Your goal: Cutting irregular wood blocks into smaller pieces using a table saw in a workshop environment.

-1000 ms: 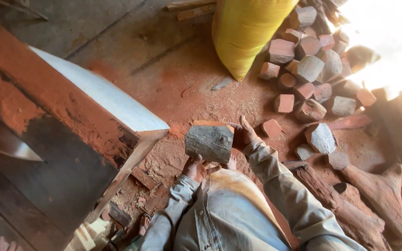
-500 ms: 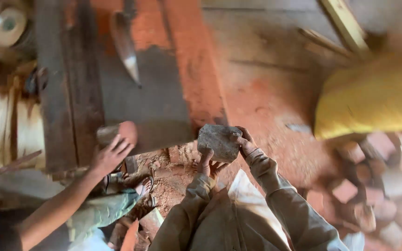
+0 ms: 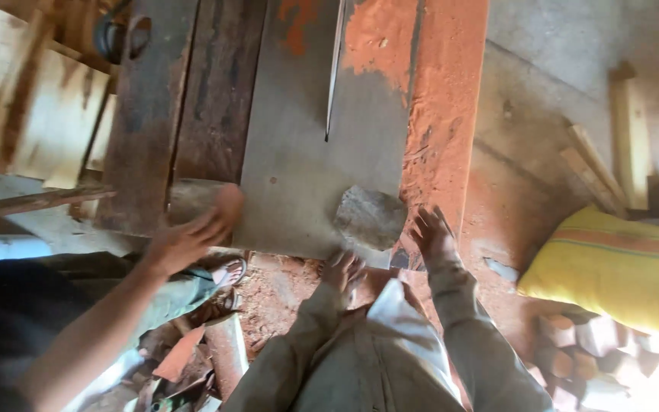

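Wood block [image 3: 370,217] sits on the grey steel saw table [image 3: 299,175], at its near edge, right of centre, in line with the saw blade [image 3: 334,69] that stands up from the slot further back. Left hand [image 3: 342,273] is just below the block at the table edge, fingers spread, holding nothing, not clearly touching it. Right hand [image 3: 432,233] is just beside the block's right side, fingers splayed wide on the red sawdust strip [image 3: 440,114], empty. Co-worker's hand [image 3: 188,238] on the left is wrapped over a second wood block [image 3: 192,200] at the table's left side. Yellow sack [image 3: 619,271] on the floor to the right, pile of cut blocks [image 3: 596,358] below it
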